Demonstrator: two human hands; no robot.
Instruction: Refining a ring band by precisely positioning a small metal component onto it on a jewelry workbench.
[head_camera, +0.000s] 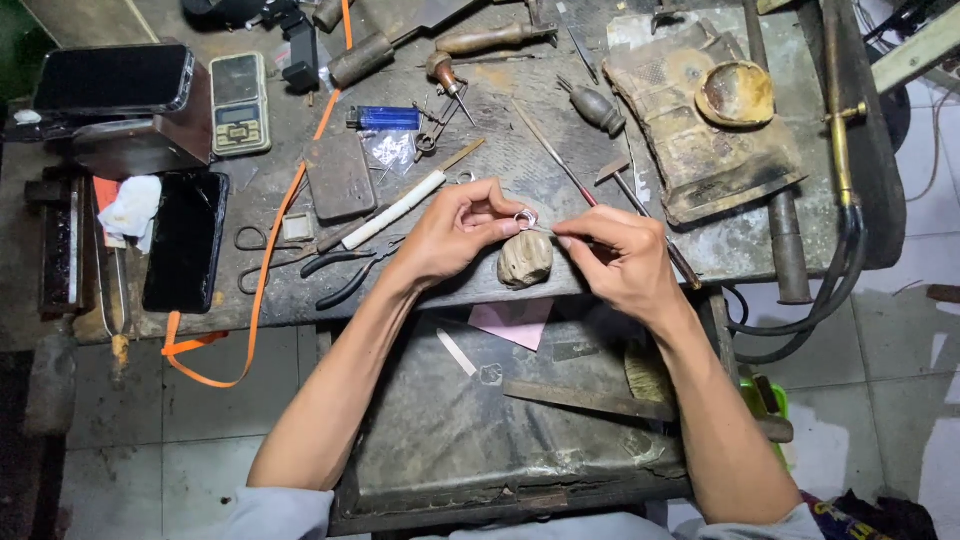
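Both hands meet over the near edge of the worn counter (520, 150). The left hand (452, 232) is closed to a pinch, its fingertips gripping a small silvery ring (525, 218) that sits just above a rounded, ridged wooden peg (525, 259) at the counter's edge. The right hand (618, 260) is likewise closed, pinching a thin metal tool (545, 230) whose tip touches the ring. To the left lie dark pliers (345, 275), a white rod (393, 210), a blue lighter (385, 118), a small pocket scale (239, 103) and a black phone (186, 240). An orange strap (265, 270) trails off the counter's edge. Below the hands, an open drawer (450, 420) holds a pink paper scrap (515, 322).
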